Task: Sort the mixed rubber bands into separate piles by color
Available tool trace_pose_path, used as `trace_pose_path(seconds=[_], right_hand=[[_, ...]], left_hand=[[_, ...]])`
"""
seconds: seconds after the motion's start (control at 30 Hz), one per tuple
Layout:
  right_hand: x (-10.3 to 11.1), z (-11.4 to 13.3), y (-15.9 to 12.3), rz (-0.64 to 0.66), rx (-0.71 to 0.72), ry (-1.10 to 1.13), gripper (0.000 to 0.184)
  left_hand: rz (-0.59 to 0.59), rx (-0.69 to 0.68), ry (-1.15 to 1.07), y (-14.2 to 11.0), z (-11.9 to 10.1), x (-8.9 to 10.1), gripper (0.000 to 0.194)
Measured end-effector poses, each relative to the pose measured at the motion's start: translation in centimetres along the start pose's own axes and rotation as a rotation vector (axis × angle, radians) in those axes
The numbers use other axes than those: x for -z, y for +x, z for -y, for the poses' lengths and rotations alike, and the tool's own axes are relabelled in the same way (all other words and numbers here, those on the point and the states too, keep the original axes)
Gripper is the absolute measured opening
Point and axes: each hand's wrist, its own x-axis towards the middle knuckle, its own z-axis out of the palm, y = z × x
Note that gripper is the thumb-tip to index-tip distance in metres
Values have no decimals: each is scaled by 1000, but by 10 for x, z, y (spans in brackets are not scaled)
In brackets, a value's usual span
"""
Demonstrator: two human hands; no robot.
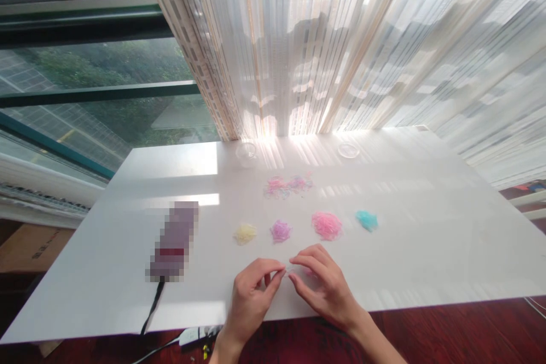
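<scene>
Left hand (260, 290) pinches a faint strand (289, 269) by the worktop's (426, 256) near edge, fingertip grip presumably suiting its thinness; right hand (291, 268) beside, thumb and fingers parted. Yellow pile (245, 234), purple pile (280, 231), pink pile (326, 226), teal pile (367, 220) apart, likely keeping colours unmixed.

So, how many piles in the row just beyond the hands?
4, left to right: yellow pile, purple pile, pink pile, teal pile. Not counted: pink bits partly hidden by the right hand.

Our left hand (255, 291) pinches a faint, thin piece (289, 269); our right hand (325, 283) is parted beside it. From there we see a yellow pile (245, 234) at eleven o'clock, purple pile (280, 231) at twelve, pink pile (326, 226) at one, teal pile (367, 220) at two.
</scene>
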Motion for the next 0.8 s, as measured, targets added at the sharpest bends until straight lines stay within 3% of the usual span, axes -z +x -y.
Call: trace_pose_path(seconds=[0.23, 0.8], right_hand=[[2, 0, 1, 0, 1, 6, 14], [2, -3, 3, -2, -36, 58, 14]], left_hand=[[24, -25, 2, 2, 1, 1, 9], [47, -26, 44, 5, -1, 0, 9]])
